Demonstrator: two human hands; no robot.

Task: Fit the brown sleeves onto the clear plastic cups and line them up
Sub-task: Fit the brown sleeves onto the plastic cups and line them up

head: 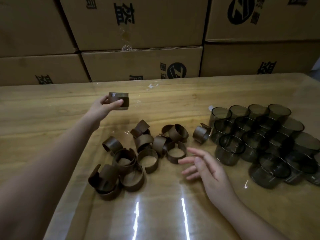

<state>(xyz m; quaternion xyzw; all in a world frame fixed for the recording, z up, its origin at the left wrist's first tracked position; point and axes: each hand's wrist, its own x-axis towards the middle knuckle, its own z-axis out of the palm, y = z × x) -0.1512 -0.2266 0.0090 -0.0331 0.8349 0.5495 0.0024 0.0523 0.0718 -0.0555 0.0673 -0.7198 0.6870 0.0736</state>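
My left hand (103,108) is stretched out over the far left of the table and grips a clear cup with a brown sleeve on it (121,100), held a little above the wood. A loose pile of several brown sleeves (136,156) lies in the middle of the table. One more sleeve (201,134) sits alone beside the cups. Several bare smoky clear cups (259,141) stand packed together at the right. My right hand (206,168) hovers with fingers spread between the sleeve pile and the cups, holding nothing.
The wooden table (173,213) has a glossy clear covering with light glare near the front. Stacked cardboard boxes (142,66) form a wall right behind the table's far edge.
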